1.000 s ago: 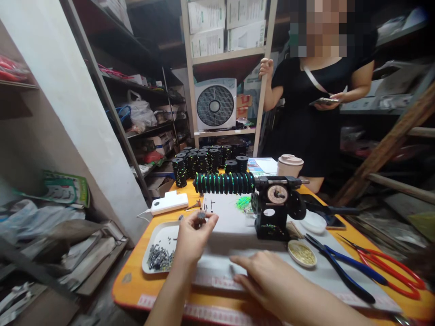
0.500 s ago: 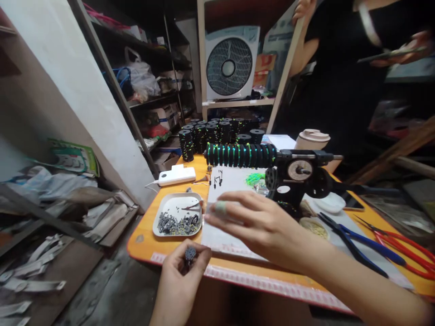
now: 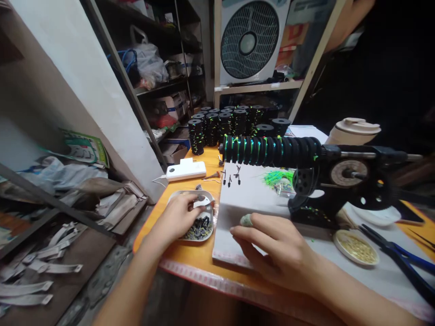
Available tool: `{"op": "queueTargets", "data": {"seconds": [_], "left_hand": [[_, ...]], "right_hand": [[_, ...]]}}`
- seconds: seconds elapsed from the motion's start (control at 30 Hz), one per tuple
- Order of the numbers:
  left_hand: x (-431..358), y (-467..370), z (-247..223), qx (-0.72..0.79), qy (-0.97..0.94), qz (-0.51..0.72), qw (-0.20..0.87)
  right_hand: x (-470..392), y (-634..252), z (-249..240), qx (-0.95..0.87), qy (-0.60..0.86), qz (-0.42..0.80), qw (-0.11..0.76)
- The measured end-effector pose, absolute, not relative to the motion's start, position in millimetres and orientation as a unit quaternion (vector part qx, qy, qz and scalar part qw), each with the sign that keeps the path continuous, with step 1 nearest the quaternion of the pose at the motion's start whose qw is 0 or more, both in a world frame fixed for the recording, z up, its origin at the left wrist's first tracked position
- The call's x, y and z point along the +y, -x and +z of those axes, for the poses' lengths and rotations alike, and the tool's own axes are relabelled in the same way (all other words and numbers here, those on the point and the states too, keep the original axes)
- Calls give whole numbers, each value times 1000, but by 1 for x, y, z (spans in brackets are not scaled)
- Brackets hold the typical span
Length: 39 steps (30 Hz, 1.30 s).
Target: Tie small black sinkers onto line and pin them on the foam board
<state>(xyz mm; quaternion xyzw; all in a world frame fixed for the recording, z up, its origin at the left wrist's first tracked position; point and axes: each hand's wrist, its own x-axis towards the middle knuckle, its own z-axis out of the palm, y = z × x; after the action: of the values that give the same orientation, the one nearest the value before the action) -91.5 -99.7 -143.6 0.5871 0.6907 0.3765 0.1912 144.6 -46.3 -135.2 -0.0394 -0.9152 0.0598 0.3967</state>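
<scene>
My left hand (image 3: 178,216) is over the white tray (image 3: 213,226) of small dark and yellowish pieces, its thumb and fingers drawn together; what they hold, if anything, is hidden. My right hand (image 3: 275,246), a green wrap on one fingertip, hovers low over the white board (image 3: 231,244) with its fingers loosely apart and nothing in them. Several small black parts (image 3: 233,176) lie on the board. Behind my right hand stands a black winding device (image 3: 316,194) carrying a ribbed black spool (image 3: 272,150) wound with green strands. Green strands (image 3: 278,178) lie beneath the spool.
Blue-handled pliers (image 3: 397,253) and a dish of golden bits (image 3: 356,247) are at the right. A white power adapter (image 3: 186,170) sits at the left back, near upright black spools (image 3: 224,124). Farther back are a lidded cup (image 3: 355,131), a fan (image 3: 249,40) and a person's arm (image 3: 350,22).
My left hand has moved from the table's front edge onto the tray, and the dark cluster it held is out of sight. My right hand has lowered. The view has shifted closer to the table.
</scene>
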Motion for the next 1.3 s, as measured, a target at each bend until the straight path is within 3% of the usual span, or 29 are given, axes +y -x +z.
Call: {"op": "queueTargets", "data": {"seconds": [0.27, 0.4, 0.53, 0.63, 0.87, 1.17, 1.3], "left_hand": [[-111, 66, -149, 687, -555, 424, 202], [-145, 28, -163, 582, -370, 594, 413], [-158, -3, -178, 499, -235, 689, 470], [-157, -15, -181, 526, -232, 691, 439], [-156, -39, -174, 620, -297, 685, 240], [-183, -27, -201, 558, -184, 735, 340], [-201, -23, -200, 585, -181, 731, 302]], "right_hand": [[-50, -143, -141, -894, 95, 246, 363], [-54, -140, -139, -844, 141, 350, 382], [-54, -139, -141, -801, 186, 400, 404], [-54, -138, -143, -789, 189, 433, 393], [-61, -142, -138, -801, 197, 420, 379], [-65, -144, -143, -848, 70, 389, 352], [-66, -145, -145, -857, 64, 372, 351]]}}
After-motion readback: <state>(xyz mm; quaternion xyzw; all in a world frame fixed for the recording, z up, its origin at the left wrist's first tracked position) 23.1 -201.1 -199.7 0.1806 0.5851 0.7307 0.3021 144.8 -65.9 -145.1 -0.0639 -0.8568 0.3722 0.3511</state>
